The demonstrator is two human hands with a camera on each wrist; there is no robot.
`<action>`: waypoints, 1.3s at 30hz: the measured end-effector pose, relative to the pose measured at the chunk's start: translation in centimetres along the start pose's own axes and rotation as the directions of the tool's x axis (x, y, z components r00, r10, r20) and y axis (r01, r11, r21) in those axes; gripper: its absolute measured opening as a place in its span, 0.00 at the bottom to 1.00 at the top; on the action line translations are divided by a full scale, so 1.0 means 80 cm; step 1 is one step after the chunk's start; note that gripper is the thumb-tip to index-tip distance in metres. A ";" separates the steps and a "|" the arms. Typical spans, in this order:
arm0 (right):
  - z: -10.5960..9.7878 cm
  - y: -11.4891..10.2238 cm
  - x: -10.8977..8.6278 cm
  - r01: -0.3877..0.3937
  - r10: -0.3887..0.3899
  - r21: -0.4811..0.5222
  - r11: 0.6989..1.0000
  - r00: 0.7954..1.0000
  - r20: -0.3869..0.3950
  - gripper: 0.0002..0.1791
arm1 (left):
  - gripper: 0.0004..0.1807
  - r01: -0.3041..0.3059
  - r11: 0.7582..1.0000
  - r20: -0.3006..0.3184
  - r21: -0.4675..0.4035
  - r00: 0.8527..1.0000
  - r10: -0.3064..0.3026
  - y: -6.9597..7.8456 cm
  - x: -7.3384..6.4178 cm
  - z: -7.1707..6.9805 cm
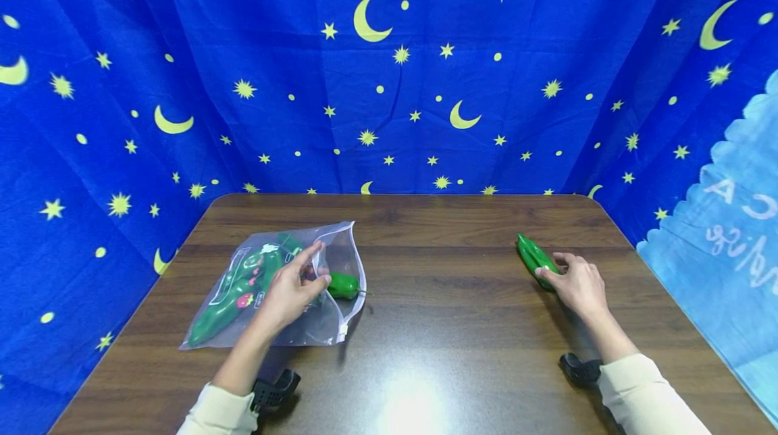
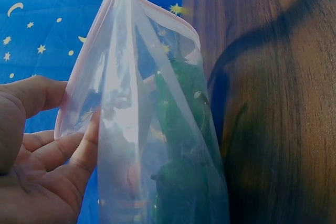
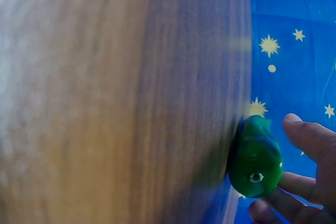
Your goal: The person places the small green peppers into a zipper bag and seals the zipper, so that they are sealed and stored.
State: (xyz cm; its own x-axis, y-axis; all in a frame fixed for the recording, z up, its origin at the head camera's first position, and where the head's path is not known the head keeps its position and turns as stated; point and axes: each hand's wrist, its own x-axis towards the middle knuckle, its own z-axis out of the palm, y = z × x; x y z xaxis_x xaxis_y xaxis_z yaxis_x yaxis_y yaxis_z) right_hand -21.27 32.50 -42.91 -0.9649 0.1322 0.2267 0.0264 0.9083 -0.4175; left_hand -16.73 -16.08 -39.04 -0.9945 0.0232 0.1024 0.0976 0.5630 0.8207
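On the left of the table lies a clear zip bag (image 1: 306,334), its mouth toward the middle. Thumb and fingers of my left hand (image 1: 294,292) pinch the upper sheet by the mouth; in the left wrist view they sit either side of the pink-edged rim (image 2: 62,103). A green pepper (image 1: 344,286) with a thin stem lies just inside the mouth, and more green peppers (image 2: 181,187) fill the bag. At the right, another green pepper (image 1: 533,256) rests on the table. My right hand (image 1: 577,282) is at its near end, fingers beside it, thumb slightly apart (image 3: 255,156).
The brown wooden table (image 1: 437,300) has a blue curtain (image 1: 413,84) with stars and moons behind it. A light blue cloth (image 1: 723,239) hangs at the right edge. Black straps (image 1: 276,388) are on both wrists.
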 end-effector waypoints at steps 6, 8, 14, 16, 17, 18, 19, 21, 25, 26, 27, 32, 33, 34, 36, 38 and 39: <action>0.003 0.007 0.000 -0.004 0.004 -0.001 1.000 1.000 0.006 0.31 | 0.36 -0.002 1.000 -0.001 0.003 1.000 0.002 0.000 0.000 0.000; 0.003 0.008 0.000 -0.014 0.014 0.002 1.000 1.000 0.012 0.32 | 0.36 0.000 1.000 0.002 0.005 1.000 0.000 0.000 0.000 0.000; 0.004 0.011 0.000 -0.041 0.041 0.008 0.999 0.998 0.039 0.32 | 0.36 -0.008 1.000 0.007 -0.006 1.000 0.008 -0.001 0.000 -0.001; 0.004 0.012 -0.001 -0.041 0.040 0.005 0.999 0.998 0.042 0.31 | 0.36 -0.010 1.000 0.009 -0.013 1.000 0.011 -0.001 0.000 -0.001; 0.004 0.013 -0.002 -0.040 0.040 0.002 0.999 0.998 0.042 0.31 | 0.36 -0.013 1.000 0.008 -0.015 1.000 0.013 -0.001 0.000 -0.002; 0.004 0.013 -0.002 -0.039 0.039 0.000 0.999 0.998 0.042 0.31 | 0.36 -0.014 1.000 0.007 -0.016 1.000 0.014 -0.002 -0.001 -0.002; 0.004 0.014 -0.003 -0.041 0.041 -0.001 0.999 0.998 0.044 0.31 | 0.36 -0.015 1.000 0.007 -0.016 1.000 0.015 -0.002 -0.001 -0.002; 0.004 0.015 -0.004 -0.045 0.045 -0.003 0.999 0.998 0.052 0.30 | 0.36 -0.015 1.000 0.004 -0.013 1.000 0.015 -0.002 -0.001 -0.002; 0.003 0.016 -0.004 -0.067 0.067 -0.004 0.998 0.995 0.070 0.30 | 0.36 -0.012 1.000 -0.001 -0.002 1.000 0.012 -0.002 -0.001 -0.001; 0.002 0.017 -0.004 -0.070 0.070 -0.005 0.998 0.995 0.073 0.30 | 0.36 -0.011 1.000 -0.002 0.001 1.000 0.011 -0.002 -0.001 -0.001; 0.002 0.017 -0.004 -0.074 0.074 -0.005 0.997 0.995 0.073 0.30 | 0.36 -0.011 1.000 -0.003 0.005 1.000 0.011 -0.002 0.000 -0.001; 0.002 0.016 -0.004 -0.083 0.082 0.003 0.997 0.995 0.054 0.28 | 0.36 -0.014 1.000 -0.007 0.017 1.000 0.015 -0.002 0.000 -0.001; 0.002 0.016 -0.004 -0.086 0.086 0.007 0.996 0.995 0.050 0.28 | 0.36 -0.017 1.000 -0.008 0.018 1.000 0.017 -0.002 0.000 -0.001; 0.002 0.015 -0.004 -0.088 0.087 0.011 0.996 0.995 0.046 0.28 | 0.36 -0.020 1.000 -0.008 0.020 1.000 0.020 -0.002 0.000 -0.001; 0.002 0.014 -0.004 -0.090 0.089 0.018 0.996 0.995 0.047 0.28 | 0.36 -0.026 0.999 -0.008 0.022 1.000 0.027 -0.002 0.000 -0.001; 0.002 0.012 -0.004 -0.090 0.089 0.027 0.996 0.995 0.052 0.29 | 0.36 -0.029 0.999 -0.007 0.024 1.000 0.029 -0.002 0.000 -0.002; 0.001 0.011 -0.005 -0.089 0.087 0.030 0.996 0.995 0.057 0.30 | 0.36 -0.028 0.999 -0.005 0.025 1.000 0.029 -0.002 0.000 -0.002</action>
State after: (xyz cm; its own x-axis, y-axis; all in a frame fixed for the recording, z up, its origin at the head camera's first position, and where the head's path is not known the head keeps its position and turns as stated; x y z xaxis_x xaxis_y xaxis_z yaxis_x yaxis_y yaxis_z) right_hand -20.92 33.17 -43.43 -0.9723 0.1882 0.1387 0.1046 0.8807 -0.4620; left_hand -16.78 -16.30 -39.12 -0.9911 0.0349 0.1288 0.1249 0.5824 0.8032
